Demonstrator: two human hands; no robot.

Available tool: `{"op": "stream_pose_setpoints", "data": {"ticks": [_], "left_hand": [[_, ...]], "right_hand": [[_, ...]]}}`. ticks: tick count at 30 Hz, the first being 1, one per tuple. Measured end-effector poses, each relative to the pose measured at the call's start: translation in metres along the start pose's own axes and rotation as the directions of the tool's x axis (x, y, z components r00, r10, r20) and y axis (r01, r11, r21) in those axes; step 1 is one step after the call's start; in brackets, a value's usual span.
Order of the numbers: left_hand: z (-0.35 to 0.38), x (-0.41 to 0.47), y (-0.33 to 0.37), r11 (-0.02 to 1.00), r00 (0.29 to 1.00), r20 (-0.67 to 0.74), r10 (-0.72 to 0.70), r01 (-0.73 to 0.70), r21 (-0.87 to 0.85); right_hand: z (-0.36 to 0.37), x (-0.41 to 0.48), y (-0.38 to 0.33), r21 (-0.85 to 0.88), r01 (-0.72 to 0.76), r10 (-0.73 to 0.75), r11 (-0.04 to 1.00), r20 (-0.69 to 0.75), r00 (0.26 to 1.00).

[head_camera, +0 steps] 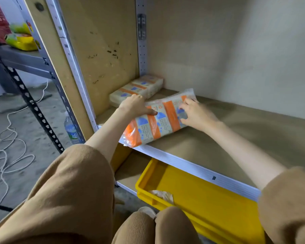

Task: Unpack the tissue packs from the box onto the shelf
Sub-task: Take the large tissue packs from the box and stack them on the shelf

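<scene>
Knees and tan sleeves fill the bottom of the shot, so the person looks to be crouched right up against the shelf (192,143). Just past the knees, on the lower level, sits a yellow crate (192,189) with only a crumpled scrap of something pale in the part I can see. If that's the "box" from the task, the visible part is about empty, but its right end is cut off, so can't say for sure.

Up on the shelf board, both hands are on a multi-pack of tissues (158,118) in orange-and-blue wrap. It lies flat and angled, with its near corner poking out over the metal front edge. Left hand (136,105) is pressed on the far-left side with the thumb laid across the top. Right hand (195,114) has fingers spread loosely over the right end. Neither is really clamped around it; it reads more like pushing or steadying than carrying.

Back in the left corner, another set of tissue packs (137,89) is already parked against the side panel, apart from the one being handled.

So progress-wise I'd guess one bundle is placed and the second is down but needs squaring up beside it. Most of the shelf is bare.
</scene>
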State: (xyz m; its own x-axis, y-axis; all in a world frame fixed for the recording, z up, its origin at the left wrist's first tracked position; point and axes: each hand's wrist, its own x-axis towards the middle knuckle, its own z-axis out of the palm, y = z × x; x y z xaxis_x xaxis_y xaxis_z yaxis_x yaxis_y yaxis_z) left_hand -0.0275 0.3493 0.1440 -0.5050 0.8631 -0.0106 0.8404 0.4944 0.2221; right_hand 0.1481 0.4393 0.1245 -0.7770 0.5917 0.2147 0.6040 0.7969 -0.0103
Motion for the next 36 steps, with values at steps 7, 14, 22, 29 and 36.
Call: {"op": "stream_pose_setpoints", "data": {"ticks": [7,14,22,29,36], "left_hand": [[0.015,0.003,-0.019,0.997,0.997,0.003,-0.077,0.076,0.027],[0.041,-0.043,-0.022,0.984,0.989,-0.086,0.117,-0.103,0.147],[0.041,-0.03,-0.03,0.92,0.981,-0.113,0.156,-0.103,0.379],[-0.023,-0.005,-0.019,0.934,0.91,-0.373,0.184,-0.043,0.355],[-0.053,0.045,-0.023,0.973,0.842,-0.535,0.064,0.067,0.222]], "right_hand": [[0.049,-0.026,0.002,0.162,-0.147,0.106,0.976,0.237,0.966],[0.085,-0.017,-0.018,0.281,-0.268,0.191,0.921,0.273,0.943],[0.092,0.009,-0.035,0.268,-0.367,0.294,0.891,0.277,0.915],[0.091,0.034,-0.042,0.298,-0.358,0.288,0.885,0.254,0.923],[0.098,0.061,-0.05,0.367,-0.371,0.305,0.853,0.228,0.925]]}}
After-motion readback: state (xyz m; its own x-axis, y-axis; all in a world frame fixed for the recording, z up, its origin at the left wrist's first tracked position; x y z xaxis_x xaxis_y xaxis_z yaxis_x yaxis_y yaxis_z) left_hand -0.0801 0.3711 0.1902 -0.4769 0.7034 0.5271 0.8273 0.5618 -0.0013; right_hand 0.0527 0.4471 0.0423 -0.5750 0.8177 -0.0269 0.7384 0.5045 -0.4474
